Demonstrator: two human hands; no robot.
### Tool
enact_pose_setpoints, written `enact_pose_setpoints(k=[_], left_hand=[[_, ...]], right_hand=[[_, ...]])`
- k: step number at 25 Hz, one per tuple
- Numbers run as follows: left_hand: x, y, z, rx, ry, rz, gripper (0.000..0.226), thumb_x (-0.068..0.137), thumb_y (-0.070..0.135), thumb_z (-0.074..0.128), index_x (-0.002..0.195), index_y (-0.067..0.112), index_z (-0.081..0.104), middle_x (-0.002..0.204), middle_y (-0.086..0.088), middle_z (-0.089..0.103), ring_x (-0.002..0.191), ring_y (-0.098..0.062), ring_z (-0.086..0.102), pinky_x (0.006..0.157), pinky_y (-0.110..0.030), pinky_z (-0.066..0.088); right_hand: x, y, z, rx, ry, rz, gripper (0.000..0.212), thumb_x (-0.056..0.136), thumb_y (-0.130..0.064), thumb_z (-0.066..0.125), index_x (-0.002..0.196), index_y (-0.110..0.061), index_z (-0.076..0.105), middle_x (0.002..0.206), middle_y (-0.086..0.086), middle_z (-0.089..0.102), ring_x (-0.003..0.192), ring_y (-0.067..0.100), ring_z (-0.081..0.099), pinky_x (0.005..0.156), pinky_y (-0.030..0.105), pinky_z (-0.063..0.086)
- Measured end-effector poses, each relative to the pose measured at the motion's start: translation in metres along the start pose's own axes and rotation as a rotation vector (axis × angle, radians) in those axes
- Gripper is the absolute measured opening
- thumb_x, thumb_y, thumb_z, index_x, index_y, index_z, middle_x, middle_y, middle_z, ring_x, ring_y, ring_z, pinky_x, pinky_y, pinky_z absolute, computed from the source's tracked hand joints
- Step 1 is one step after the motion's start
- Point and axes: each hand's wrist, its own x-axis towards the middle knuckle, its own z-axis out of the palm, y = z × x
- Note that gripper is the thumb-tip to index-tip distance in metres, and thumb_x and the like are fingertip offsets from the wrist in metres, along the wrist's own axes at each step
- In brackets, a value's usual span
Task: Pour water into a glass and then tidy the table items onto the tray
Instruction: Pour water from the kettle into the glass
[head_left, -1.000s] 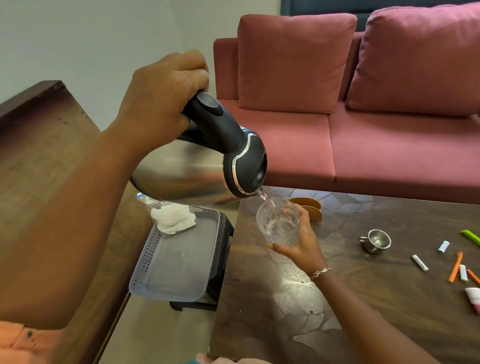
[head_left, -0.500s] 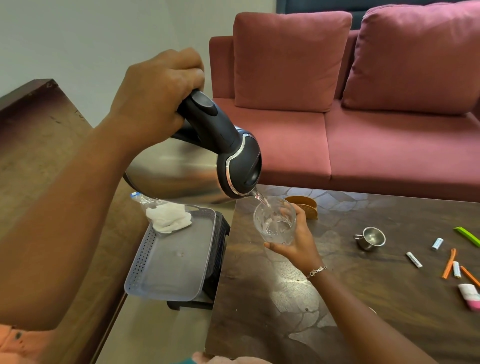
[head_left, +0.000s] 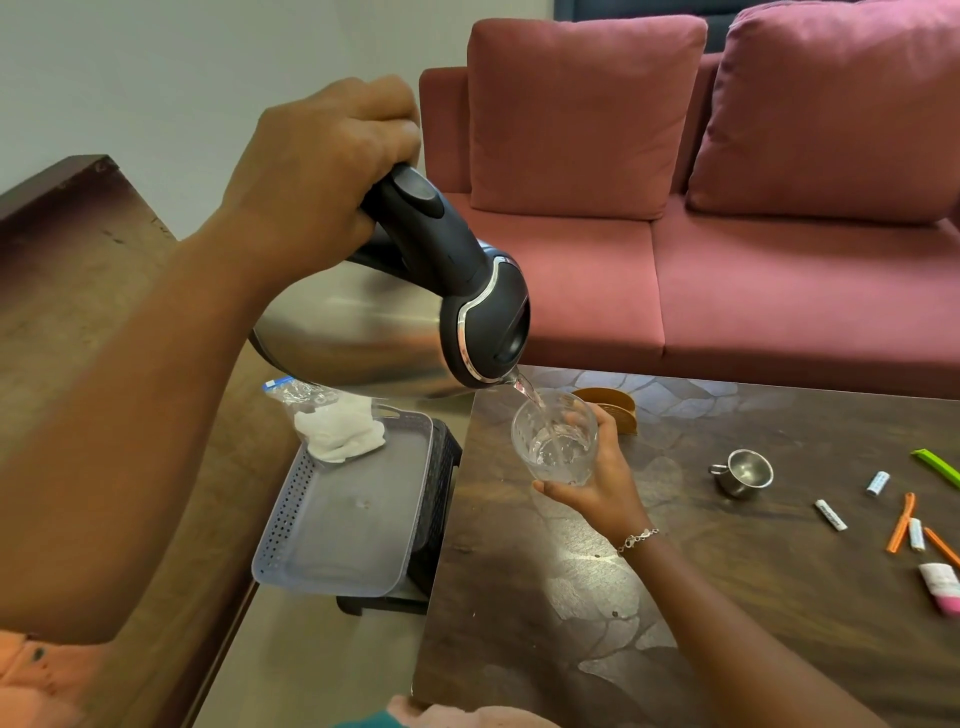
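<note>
The dark, stone-patterned tabletop (head_left: 727, 597) carries most of the things. Over its left part the right hand (head_left: 597, 488), a thin bracelet (head_left: 636, 539) at the wrist, lifts the clear drinking glass (head_left: 553, 441), its grip wrapped round the lower wall of the glass from behind and below. A little water lies in the bottom.

Up and left of the glass, the left hand (head_left: 322, 171) has its grip clenched on the black handle of a steel electric kettle (head_left: 363, 332). The kettle is tipped right, and a thin stream runs from its spout over the glass rim.

Left of the glass, off the tabletop, a grey perforated plastic tray (head_left: 343, 530) sits on a black stand (head_left: 436, 493), with a white cloth in clear wrap (head_left: 337, 431) at its far end.

Right of the glass stands a small steel cup (head_left: 743, 473), and farther right lie white sticks (head_left: 830, 514), orange strips (head_left: 901, 522), a green strip (head_left: 937, 467) and a pink-and-white tube (head_left: 941, 587). Just behind the glass is a brown wooden holder (head_left: 613, 408), and beyond it a red fabric sofa (head_left: 779, 286).
</note>
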Motion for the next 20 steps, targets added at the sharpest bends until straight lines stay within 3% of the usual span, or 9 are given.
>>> enact_pose_setpoints(k=[4,12,17,20], left_hand=[[0.001,0.001,-0.002,0.014,-0.021,0.018,0.015,0.07,-0.002,0.052,0.085,0.0,0.056,0.099,-0.017,0.058,0.086,-0.038,0.053,0.061,-0.035,0.037],[-0.001,0.006,-0.008,0.03,-0.031,0.01,0.016,0.07,-0.004,0.052,0.084,-0.001,0.057,0.099,-0.017,0.058,0.086,-0.038,0.053,0.06,-0.034,0.035],[-0.001,0.008,-0.008,0.038,-0.036,0.019,0.016,0.069,-0.003,0.051,0.084,-0.001,0.057,0.099,-0.018,0.058,0.086,-0.04,0.053,0.06,-0.033,0.034],[-0.001,0.008,-0.008,0.042,-0.037,0.025,0.019,0.069,0.002,0.047,0.085,-0.001,0.057,0.099,-0.017,0.059,0.086,-0.038,0.052,0.059,-0.037,0.038]], right_hand=[[-0.001,0.0,0.0,0.0,-0.004,-0.002,0.091,0.06,-0.012,0.084,0.126,-0.028,0.023,0.126,-0.004,0.041,0.121,0.017,0.044,0.101,0.032,0.042],[-0.003,0.005,0.001,0.007,-0.005,0.015,0.093,0.059,-0.012,0.084,0.132,-0.02,0.026,0.128,-0.001,0.043,0.122,0.018,0.044,0.103,0.035,0.042],[-0.004,0.009,0.002,0.015,-0.006,0.006,0.092,0.057,-0.021,0.084,0.127,-0.028,0.024,0.124,-0.006,0.041,0.119,0.015,0.045,0.099,0.032,0.043],[-0.004,0.01,0.001,0.028,-0.005,0.001,0.093,0.058,-0.013,0.085,0.127,-0.026,0.025,0.125,-0.003,0.042,0.12,0.016,0.045,0.098,0.028,0.042]])
